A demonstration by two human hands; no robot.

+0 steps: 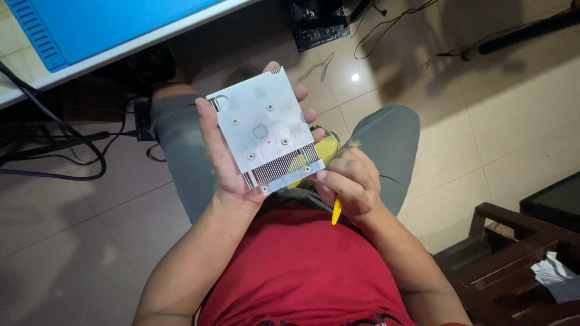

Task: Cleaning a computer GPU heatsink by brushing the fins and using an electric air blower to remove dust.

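While I've got the metal heatsink plate point(266, 130) tilted up over my lap, my left hand point(220, 154) is wrapped around its left edge, thumb along the side and fingertips poking out past the far right edge, so that grip is closed firmly on it. My right hand point(350, 181) sits just off the plate's lower right corner, fist curled tight around a yellow tool point(336, 210), with the thin tip sticking out below the fist and a yellow bulge showing behind the plate. Looks to me like I'm mid-cleaning or prying at the fin slots along the plate's bottom edge. Next bit probably needs the tool lined up carefully with those slots, plate held steady.
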